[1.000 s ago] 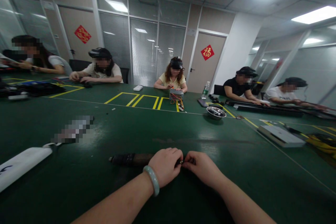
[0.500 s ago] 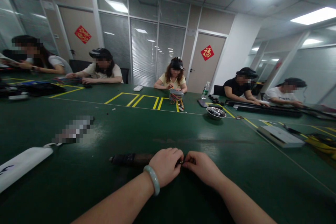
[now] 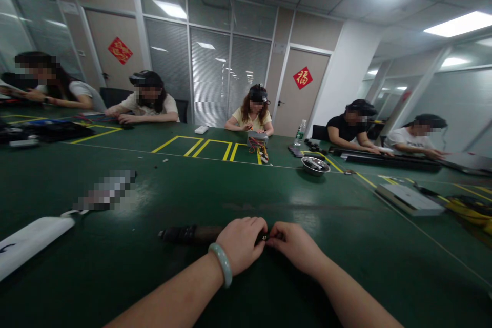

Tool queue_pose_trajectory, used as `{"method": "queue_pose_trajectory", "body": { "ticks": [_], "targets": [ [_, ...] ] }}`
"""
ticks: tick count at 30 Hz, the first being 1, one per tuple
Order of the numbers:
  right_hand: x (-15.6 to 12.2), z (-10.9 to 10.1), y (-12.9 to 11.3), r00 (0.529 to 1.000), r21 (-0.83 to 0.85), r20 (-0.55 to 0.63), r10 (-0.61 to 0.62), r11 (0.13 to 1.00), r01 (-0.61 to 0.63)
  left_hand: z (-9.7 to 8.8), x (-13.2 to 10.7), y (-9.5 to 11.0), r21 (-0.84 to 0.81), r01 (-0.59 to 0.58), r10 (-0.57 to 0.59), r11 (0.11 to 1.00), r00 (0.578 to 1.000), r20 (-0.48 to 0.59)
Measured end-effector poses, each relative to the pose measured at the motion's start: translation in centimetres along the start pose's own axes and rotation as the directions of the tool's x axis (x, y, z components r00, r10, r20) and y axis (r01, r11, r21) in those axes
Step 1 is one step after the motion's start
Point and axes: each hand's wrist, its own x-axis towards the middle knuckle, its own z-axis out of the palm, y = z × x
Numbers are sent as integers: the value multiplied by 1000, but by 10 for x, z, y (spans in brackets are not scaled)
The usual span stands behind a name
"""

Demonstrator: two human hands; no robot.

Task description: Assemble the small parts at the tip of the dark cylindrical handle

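A dark, long, cylindrical tool that looks like an electric screwdriver lies across the green table, its narrow tip pointing left. My left hand, with a pale green bangle at the wrist, is wrapped over its right end and hides that part. Just to the right, my right hand has thumb and fingers pinched together at the tool's end. A small shiny bit shows between the two hands; what the right fingers pinch is too small and hidden to make out.
A white power bank-like block with a blurred-out item on its strap lies at left. Further off are a metal bowl, a water bottle, a grey box with coloured wires and a flat pale box. Several people work around the table.
Both hands stay almost in the same place on the tool. The whole view has shifted very slightly.
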Motion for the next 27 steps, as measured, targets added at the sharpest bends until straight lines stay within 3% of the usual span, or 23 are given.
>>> {"method": "queue_pose_trajectory", "body": {
  "ticks": [27],
  "targets": [
    [0,0,0,1000,0,-1,-26,1000,26,-1,-1,-1,0,-78,78,997,996,-38]
  ]
}}
